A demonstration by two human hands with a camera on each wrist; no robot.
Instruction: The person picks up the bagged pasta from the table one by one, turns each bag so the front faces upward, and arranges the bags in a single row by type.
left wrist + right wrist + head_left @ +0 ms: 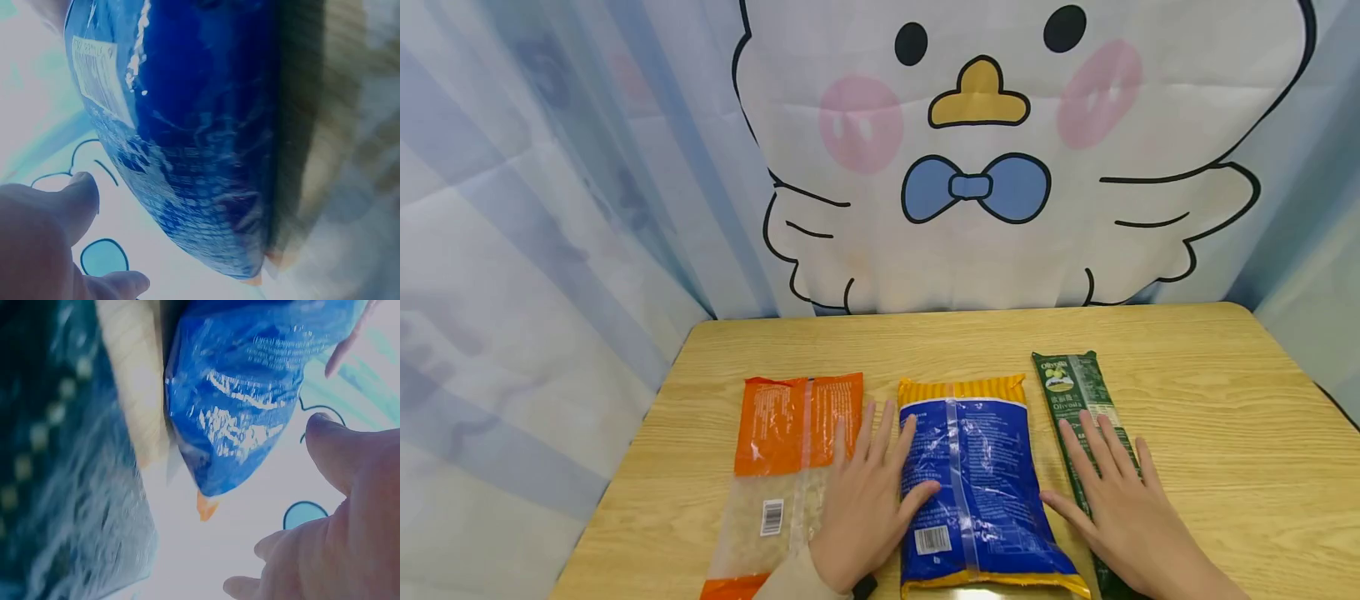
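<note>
Left hand (867,504): its grip stands apart, fingers straight and pointing to the far side; it spans the gap between the orange bag and the blue bag, thumb over the blue bag's left edge. Whether it touches either is hard to tell.
Right hand (1120,504): its grip is apart too, fingers straight and spread over the green packet, thumb just beside the blue bag's right edge; contact cannot be told.
Orange bag (775,433): lies flat at left, orange at its far and near ends, clear between with pale contents and a barcode.
Blue bag (1000,483): lies in the middle, plump, yellow at both ends, with a clear strip running down it and a barcode toward its near left corner.
Green packet (1067,392): long and narrow, lies at right, slanting from far left to near right, partly under the right hand in the head view.
Tabletop (1240,433): wood-grained, carrying all three packages.
Curtain (880,250): hangs beyond the far edge, printed with a white cartoon bird wearing a blue bow tie (973,185).
Sleeve (793,579): pale, on the left arm.
</note>
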